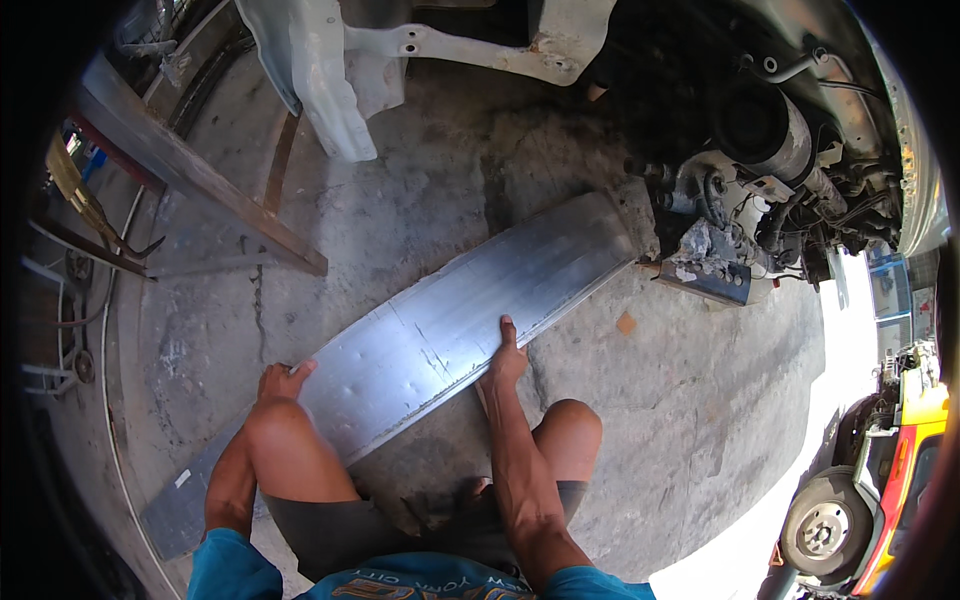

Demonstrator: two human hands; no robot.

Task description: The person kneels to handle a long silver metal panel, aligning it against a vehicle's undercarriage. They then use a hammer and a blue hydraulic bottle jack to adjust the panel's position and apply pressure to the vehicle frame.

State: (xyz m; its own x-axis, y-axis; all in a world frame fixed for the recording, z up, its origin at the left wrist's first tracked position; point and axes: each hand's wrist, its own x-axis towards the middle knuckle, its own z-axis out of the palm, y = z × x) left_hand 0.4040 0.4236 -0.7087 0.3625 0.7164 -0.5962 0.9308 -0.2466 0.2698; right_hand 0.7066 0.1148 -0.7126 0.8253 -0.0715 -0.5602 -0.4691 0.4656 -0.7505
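Observation:
A long, flat sheet metal panel [450,300] slants across in front of my knees, from the lower left up to the far right. Its grey surface shines in the middle and carries small dents and scratches. My left hand [285,382] grips the panel's far edge beside my left knee, thumb on top. On the near edge, my right hand [508,360] is closed with its thumb on the upper face and the other fingers hidden beneath. My left knee covers part of the panel's lower left stretch.
Beyond the panel's far end sits a greasy engine assembly [740,200]. A pale metal frame part [335,90] hangs at the top. A steel beam [200,170] slants in from the left. A red and yellow vehicle [900,480] stands at lower right on the concrete floor [680,400].

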